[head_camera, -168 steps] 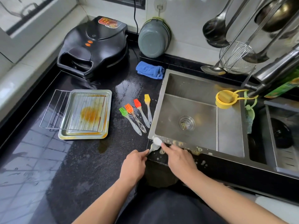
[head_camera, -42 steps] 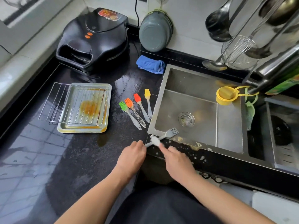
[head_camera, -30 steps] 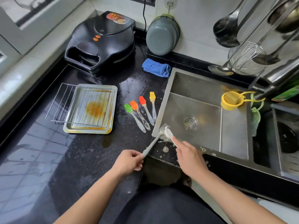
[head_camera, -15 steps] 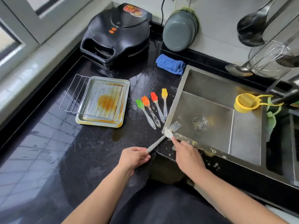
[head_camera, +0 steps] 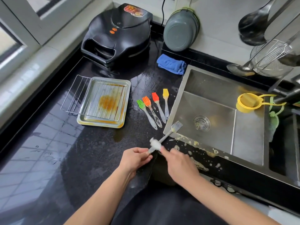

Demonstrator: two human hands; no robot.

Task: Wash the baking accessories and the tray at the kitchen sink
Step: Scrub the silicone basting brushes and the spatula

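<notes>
Pinched at its handle tip by the left hand [head_camera: 135,158] while the right hand [head_camera: 176,161] gripped a foamy scrubber [head_camera: 155,143] on it, the grey brush [head_camera: 176,125] over the sink [head_camera: 183,95] corner risked slipping from soapy fingers.

Black stone countertop [head_camera: 48,151], wet. Resting on it: stained baking tray [head_camera: 127,88] carrying wire rack [head_camera: 76,93]; four silicone pastry brushes [head_camera: 152,109] beside sink rim; blue cloth [head_camera: 171,64]; black electric griddle [head_camera: 118,34]; foam patches [head_camera: 199,164].

Brushed-metal sink [head_camera: 211,88], glossy black counter [head_camera: 48,159] (wet), 4 clear-handled plastic brushes [head_camera: 154,109].
</notes>
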